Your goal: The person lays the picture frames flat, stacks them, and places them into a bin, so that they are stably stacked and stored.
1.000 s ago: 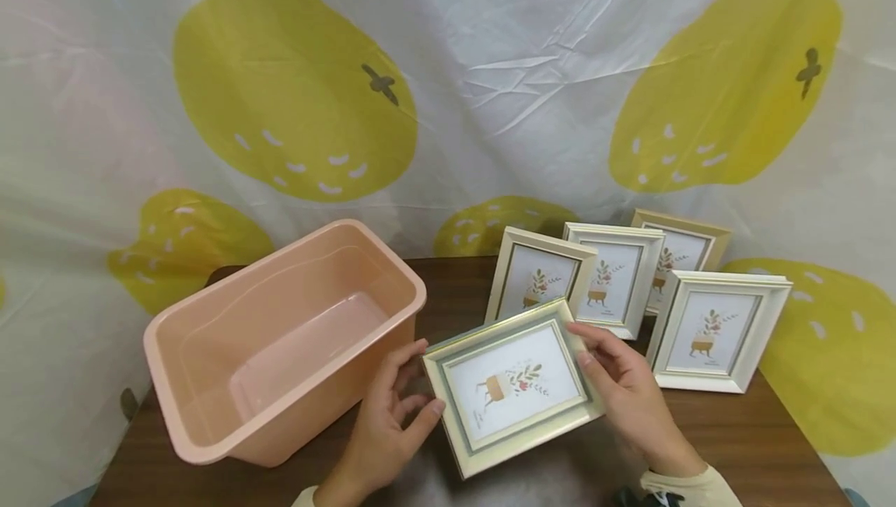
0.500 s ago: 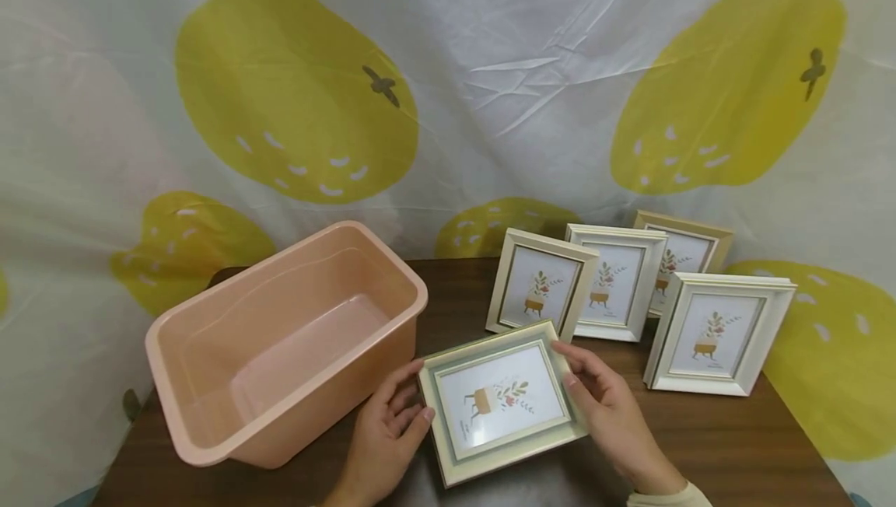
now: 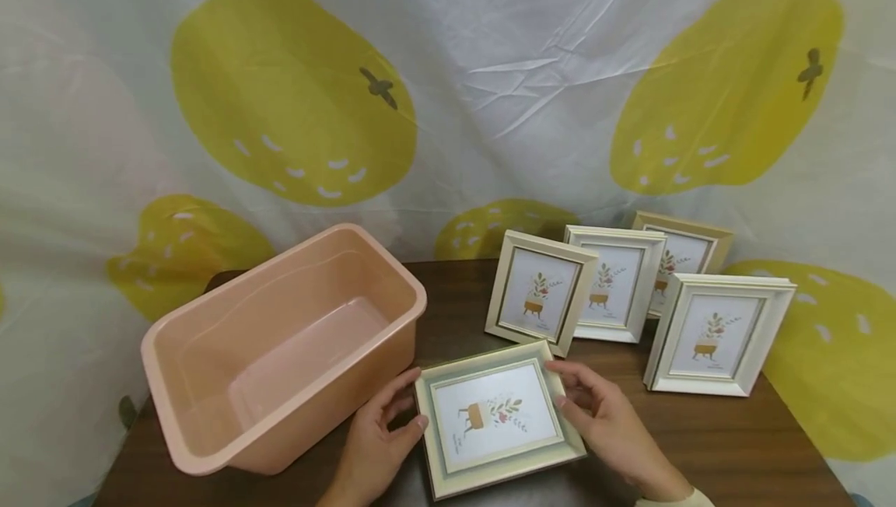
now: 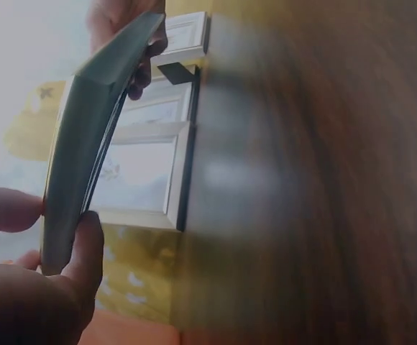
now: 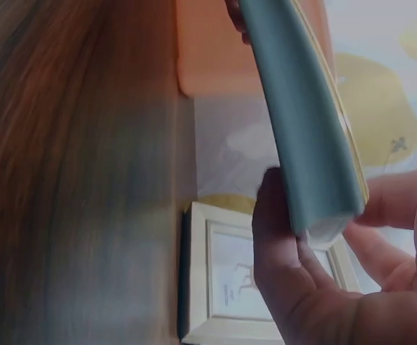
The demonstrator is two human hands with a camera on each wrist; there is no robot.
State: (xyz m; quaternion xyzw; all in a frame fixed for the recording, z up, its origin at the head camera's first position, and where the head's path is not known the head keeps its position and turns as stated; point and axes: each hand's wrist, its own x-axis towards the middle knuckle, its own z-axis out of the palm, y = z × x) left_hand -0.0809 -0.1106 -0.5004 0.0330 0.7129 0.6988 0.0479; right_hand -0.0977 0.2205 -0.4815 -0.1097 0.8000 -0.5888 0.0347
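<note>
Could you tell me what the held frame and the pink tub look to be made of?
Frame: probably moulded plastic or painted wood, cream with a satin sheen and stepped profile. Tub: plastic, smooth, slightly glossy, thin rounded walls catching light.

You are looking at a dark brown worktop (image 3: 735, 437) with a wood-grain surface, smooth and faintly sheeny. On the left stands a salmon-pink rectangular plastic tub (image 3: 280, 351), smooth with a soft gloss inside. The cream and sage-green picture frame (image 3: 498, 416) near you has a moulded, satin-painted border and a glossy pane over a paper print; its outer edge looks matt green in the wrist views. The four cream and tan frames (image 3: 714, 332) further right look alike. Behind hangs a thin, creased sheet (image 3: 490, 64) printed with yellow-green fruit.
</note>
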